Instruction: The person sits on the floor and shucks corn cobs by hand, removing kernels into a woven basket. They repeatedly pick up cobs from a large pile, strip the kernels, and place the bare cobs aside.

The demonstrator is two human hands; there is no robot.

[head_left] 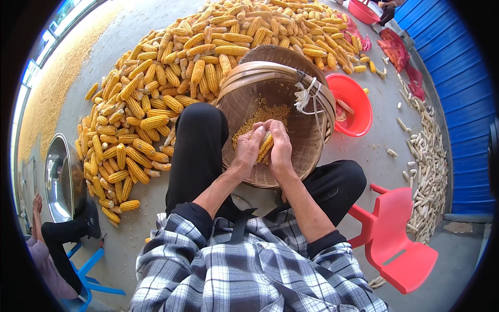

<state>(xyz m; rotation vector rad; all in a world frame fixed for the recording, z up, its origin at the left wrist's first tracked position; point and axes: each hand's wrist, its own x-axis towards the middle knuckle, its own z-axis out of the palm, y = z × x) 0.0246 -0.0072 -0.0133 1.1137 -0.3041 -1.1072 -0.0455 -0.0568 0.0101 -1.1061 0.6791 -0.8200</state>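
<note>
Head view: left hand [249, 145] and right hand [281, 145] wrap fingers round a corn cob [265, 147], whose slipping might scatter kernels [273, 112] beyond the basket [307, 139].

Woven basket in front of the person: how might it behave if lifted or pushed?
The woven basket is probably light for its size, being thin woven strips with kernels covering only part of the inside. Its walls would likely flex slightly rather than crack. The kernels, lying loose, would probably slide if it tilted.
</note>
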